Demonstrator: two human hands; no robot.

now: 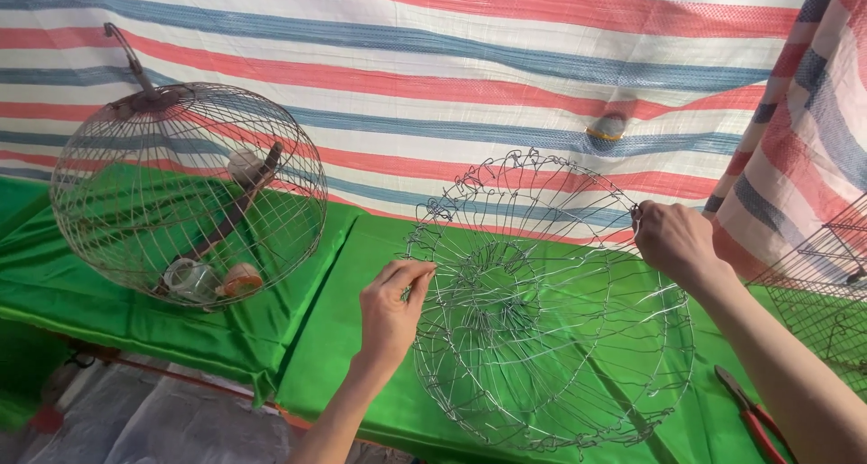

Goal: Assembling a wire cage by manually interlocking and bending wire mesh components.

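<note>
A round silver wire cage frame (542,338) stands tilted on its side on the green cloth (343,338). My left hand (390,310) pinches the frame's wire rim at its left edge. On the upper right edge my right hand (673,240) grips another wire of the same frame. The frame's wires are bare and its loose ends curl at the rim.
A finished domed wire cage (185,189) with a hook, a perch and small cups lies on its side at the left. Red-handled pliers (754,419) rest at the lower right. Another wire mesh piece (826,301) sits at the right edge. A striped tarp (452,67) hangs behind.
</note>
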